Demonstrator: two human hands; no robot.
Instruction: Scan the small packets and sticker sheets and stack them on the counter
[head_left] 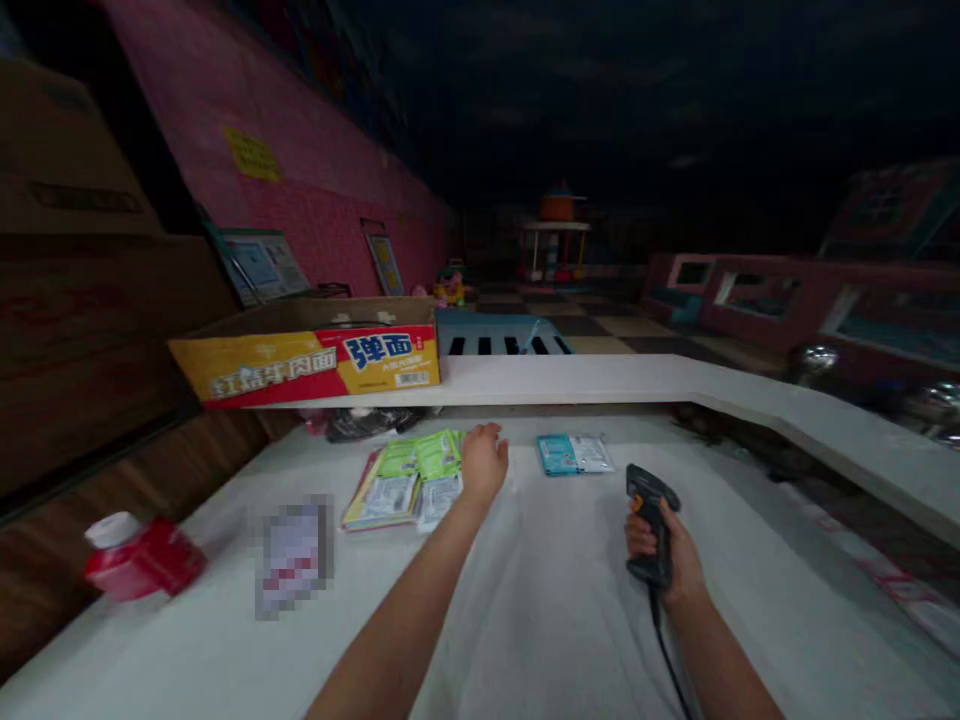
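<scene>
My right hand [679, 555] is wrapped round the grip of a black handheld barcode scanner [652, 525], whose cable runs down toward the bottom edge. My left hand [484, 462] reaches over the white table at the right edge of several green-and-silver packets [420, 460]. Its fingers are slightly bent and apart from the thumb, and nothing shows in them. Under those packets lies a flat yellowish and pink item [367, 500]. Between my two hands, farther back, a blue-and-silver packet [574, 454] lies flat on the table.
A raised white shelf [555, 380] crosses behind the table and bends right. On it stands an open yellow-and-red cardboard box [315, 360]. At left lie a red bottle with a white cap [142, 560] and a blurred-out flat item [292, 555]. Brown cartons [82, 330] are stacked beside.
</scene>
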